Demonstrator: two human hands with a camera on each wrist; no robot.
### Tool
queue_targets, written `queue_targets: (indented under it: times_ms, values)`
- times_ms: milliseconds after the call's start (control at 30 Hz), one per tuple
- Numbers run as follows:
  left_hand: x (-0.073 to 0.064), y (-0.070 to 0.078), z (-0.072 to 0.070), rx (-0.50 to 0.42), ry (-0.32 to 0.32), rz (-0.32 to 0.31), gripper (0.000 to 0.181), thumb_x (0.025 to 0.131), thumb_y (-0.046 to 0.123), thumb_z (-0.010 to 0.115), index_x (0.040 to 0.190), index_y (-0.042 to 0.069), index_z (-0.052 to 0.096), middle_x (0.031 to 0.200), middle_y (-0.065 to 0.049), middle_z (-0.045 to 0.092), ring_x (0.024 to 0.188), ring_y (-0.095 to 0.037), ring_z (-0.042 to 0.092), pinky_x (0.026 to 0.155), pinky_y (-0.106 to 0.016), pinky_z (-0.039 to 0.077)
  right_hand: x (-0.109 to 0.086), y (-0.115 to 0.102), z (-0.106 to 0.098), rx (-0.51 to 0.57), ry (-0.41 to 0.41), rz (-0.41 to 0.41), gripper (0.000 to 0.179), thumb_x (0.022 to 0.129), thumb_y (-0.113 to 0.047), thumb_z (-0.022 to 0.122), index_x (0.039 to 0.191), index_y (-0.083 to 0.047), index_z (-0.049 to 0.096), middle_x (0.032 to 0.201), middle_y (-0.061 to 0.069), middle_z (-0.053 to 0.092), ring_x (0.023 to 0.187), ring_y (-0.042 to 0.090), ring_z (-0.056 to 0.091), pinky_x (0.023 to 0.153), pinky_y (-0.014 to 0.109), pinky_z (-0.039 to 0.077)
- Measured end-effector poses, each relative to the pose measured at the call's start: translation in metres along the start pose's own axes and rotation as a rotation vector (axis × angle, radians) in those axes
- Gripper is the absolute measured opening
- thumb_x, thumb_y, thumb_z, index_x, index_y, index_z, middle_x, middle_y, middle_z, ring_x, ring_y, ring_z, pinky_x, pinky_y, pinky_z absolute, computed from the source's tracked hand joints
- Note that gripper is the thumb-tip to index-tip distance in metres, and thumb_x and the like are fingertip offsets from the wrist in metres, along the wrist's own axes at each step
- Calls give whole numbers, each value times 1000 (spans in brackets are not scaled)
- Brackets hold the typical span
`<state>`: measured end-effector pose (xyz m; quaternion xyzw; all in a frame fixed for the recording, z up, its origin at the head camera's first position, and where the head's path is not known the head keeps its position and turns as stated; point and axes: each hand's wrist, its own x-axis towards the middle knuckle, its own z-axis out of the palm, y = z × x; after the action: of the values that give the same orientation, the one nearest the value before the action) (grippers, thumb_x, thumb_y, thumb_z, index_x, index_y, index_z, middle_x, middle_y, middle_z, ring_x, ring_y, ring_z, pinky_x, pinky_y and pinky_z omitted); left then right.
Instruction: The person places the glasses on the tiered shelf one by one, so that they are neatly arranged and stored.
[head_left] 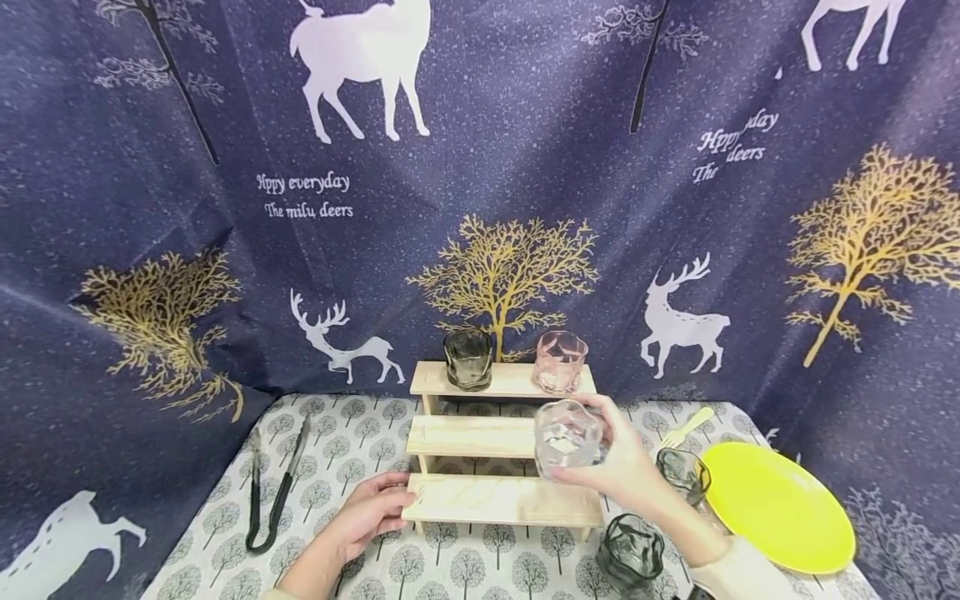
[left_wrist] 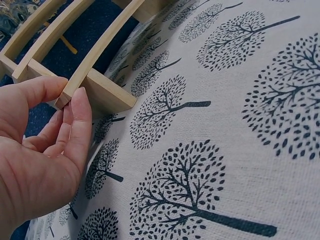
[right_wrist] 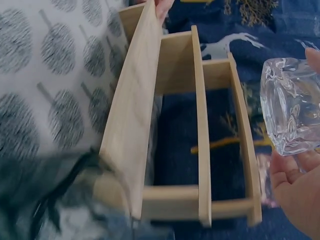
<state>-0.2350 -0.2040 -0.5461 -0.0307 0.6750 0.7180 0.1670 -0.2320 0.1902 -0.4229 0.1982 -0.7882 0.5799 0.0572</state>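
My right hand (head_left: 618, 454) grips a clear wavy glass (head_left: 564, 437) around its side, in front of the middle and lower steps of a three-step wooden rack (head_left: 487, 500). In the right wrist view the clear glass (right_wrist: 290, 107) lies sideways between thumb and fingers. At the rack's lower left corner my left hand (head_left: 371, 512) pinches the end of the bottom board; the left wrist view shows thumb and fingertips on that board end (left_wrist: 75, 82). On the top step stand a dark grey glass (head_left: 468, 360) at left and a pink glass (head_left: 560, 362) at right.
Two more dark grey glasses stand right of the rack, one near the front (head_left: 632, 550) and another (head_left: 682, 475) beside a yellow plate (head_left: 780, 508). A pale yellow fork (head_left: 687, 427) lies behind them. Black-handled tongs (head_left: 273, 492) lie at left. A deer-print cloth (head_left: 495, 167) hangs behind.
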Motion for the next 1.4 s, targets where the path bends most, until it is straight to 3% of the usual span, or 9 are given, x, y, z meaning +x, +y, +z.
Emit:
queue_targets:
  times_ms: [200,400,733,1000,1200,1400]
  values:
    - [0,-1,0,-5,-5,-2,65,96,11,71,147,-13,40,114,-11,67,91,-21,69,74,-27,61,23,0,35,90,-40,57,99,67,-11,98,149,-13,42,122,16,66,105,31,68,83,38,62]
    - [2,-2,-1,-9,-7,1,65,96,11,71,148,-13,39,113,-10,68,90,-20,69,75,-27,61,40,6,67,191,-101,45,91,73,-6,95,147,-11,41,121,21,66,103,33,69,81,39,63]
    - [2,0,-1,-27,-8,-2,65,96,9,71,148,-13,39,112,-10,69,88,-19,69,73,-25,60,58,23,109,81,10,64,95,70,-19,99,149,-17,46,118,14,66,101,25,65,77,35,61]
    - [0,-1,0,-32,-2,1,65,96,9,71,148,-13,39,114,-11,68,89,-20,69,74,-26,61,67,30,127,72,21,60,94,70,-21,99,148,-23,47,118,10,67,99,22,67,79,37,61]
    - [1,-1,0,-32,-5,1,65,96,8,71,148,-13,39,114,-11,68,90,-20,69,74,-27,61,68,29,133,79,33,64,95,71,-17,98,149,-19,44,117,11,68,99,21,68,81,36,60]
    - [1,-2,0,-41,-10,10,65,95,9,72,148,-13,39,115,-13,68,89,-20,69,73,-26,61,70,32,137,40,46,99,96,72,-25,98,149,-22,41,119,11,67,98,21,68,81,36,60]
